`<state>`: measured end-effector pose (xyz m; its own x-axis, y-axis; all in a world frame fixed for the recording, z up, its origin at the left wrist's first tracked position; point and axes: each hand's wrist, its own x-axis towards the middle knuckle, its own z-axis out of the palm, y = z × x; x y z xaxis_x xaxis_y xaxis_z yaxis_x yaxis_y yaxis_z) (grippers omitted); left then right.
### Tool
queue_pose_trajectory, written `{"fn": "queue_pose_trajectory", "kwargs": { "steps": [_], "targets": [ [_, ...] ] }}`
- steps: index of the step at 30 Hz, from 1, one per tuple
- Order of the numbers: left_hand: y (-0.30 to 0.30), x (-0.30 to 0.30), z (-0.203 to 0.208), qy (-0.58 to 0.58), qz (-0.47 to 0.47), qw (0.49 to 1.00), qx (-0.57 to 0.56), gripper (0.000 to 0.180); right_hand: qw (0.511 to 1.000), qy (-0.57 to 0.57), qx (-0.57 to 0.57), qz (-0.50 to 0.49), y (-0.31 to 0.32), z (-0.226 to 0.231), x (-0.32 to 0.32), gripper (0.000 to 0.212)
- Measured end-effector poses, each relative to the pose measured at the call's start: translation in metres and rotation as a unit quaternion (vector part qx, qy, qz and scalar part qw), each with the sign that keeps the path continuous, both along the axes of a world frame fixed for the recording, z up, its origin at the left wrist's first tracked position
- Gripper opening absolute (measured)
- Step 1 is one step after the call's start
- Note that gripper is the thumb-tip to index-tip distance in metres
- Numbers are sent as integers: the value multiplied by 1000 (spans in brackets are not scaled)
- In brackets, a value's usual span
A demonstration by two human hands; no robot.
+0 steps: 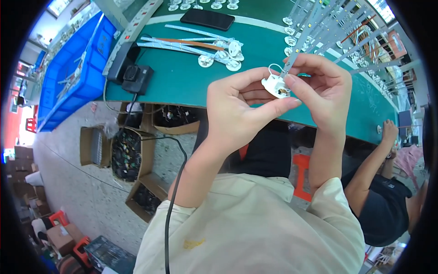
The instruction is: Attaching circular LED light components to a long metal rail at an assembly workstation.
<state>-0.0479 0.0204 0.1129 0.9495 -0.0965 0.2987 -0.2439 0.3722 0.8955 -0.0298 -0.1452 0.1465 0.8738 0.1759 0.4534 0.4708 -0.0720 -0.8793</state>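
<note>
Above the table's near edge, my left hand (pixel 242 107) pinches a small white round base (pixel 273 85) between thumb and fingers. A thin white wire loops up from this base. My right hand (pixel 326 93) closes on the lower end of a light strip (pixel 299 48) where it meets the base, thumb against the joint. The strip leans up and away, dotted with small yellow LEDs. My fingers partly hide how strip and base join. Beyond my left hand, several similar strips (pixel 182 44) lie flat on the green table (pixel 182 84), their round bases (pixel 233 50) bunched at one end.
Many strips stand on round bases at the right (pixel 356 41). A black phone (pixel 207 19), power strip (pixel 130 36) and black adapter (pixel 137 80) lie at the back and left. A blue crate (pixel 68 91) and cardboard boxes (pixel 146 157) stand left. A co-worker's arm (pixel 369 171) is right.
</note>
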Motion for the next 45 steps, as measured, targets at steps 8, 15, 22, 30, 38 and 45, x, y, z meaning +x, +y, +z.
{"fn": "queue_pose_trajectory", "kwargs": {
  "steps": [8, 15, 22, 30, 38, 45],
  "targets": [
    [-7, 1, -3, 19, -89, 990, -106, 43, 999, 11, 20, -27, -5, 15, -17, 25],
    [-10, -2, 1, 40, -132, 980, -142, 46, 999, 30, 34, 6, -14, 20, -20, 27],
    [-11, -6, 0, 52, -148, 980, -126, 47, 999, 41, -10, -34, -10, 25, -15, 20],
    [-17, -11, 4, 46, -177, 961, -209, 51, 997, -15, 48, -58, -15, 19, -19, 12],
    [-12, -10, 5, 13, -156, 967, -203, 51, 997, -44, -32, -61, -15, 24, -17, 12],
    [-6, -11, 9, 43, -155, 977, -140, 48, 996, -59, -72, -16, -16, 27, -16, 15]
  ]
}}
